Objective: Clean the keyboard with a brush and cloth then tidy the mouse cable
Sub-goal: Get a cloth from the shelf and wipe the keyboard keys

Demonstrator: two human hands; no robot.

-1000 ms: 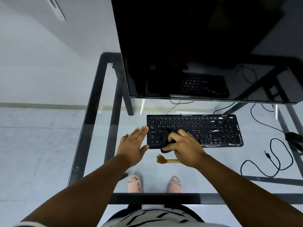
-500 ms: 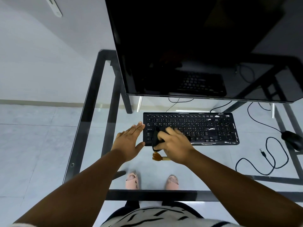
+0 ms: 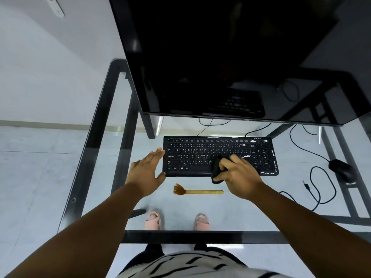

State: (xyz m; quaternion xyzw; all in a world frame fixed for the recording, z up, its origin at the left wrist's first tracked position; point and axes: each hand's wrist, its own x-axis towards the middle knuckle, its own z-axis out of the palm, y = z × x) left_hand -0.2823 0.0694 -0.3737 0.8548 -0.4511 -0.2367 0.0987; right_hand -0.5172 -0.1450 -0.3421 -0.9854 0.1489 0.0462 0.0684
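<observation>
i take the keyboard (image 3: 219, 155) as my landmark; it lies flat on the glass desk (image 3: 104, 177). my right hand (image 3: 240, 178) is over its near middle, fingers curled round a black cloth (image 3: 217, 167) pressed onto the keys and front edge. my left hand (image 3: 147, 171) is flat against its left end, fingers straight and together, thumb spread toward the near corner. the brush (image 3: 197, 191) lies just in front of the keyboard, apart from it, bristles pointing left. right of the keyboard sits the mouse (image 3: 341, 170), well apart; its cable (image 3: 321, 189) loops loosely in front of the mouse, with a loose plug end lying inside the loops. behind the keyboard a dark monitor (image 3: 230, 57) overhangs and closes off the far side. keys under my right hand and cloth are hidden. the mouse's right flank is hard to make out. through the glass i see the floor and two feet. left of the keyboard the glass runs to the black frame rail.
</observation>
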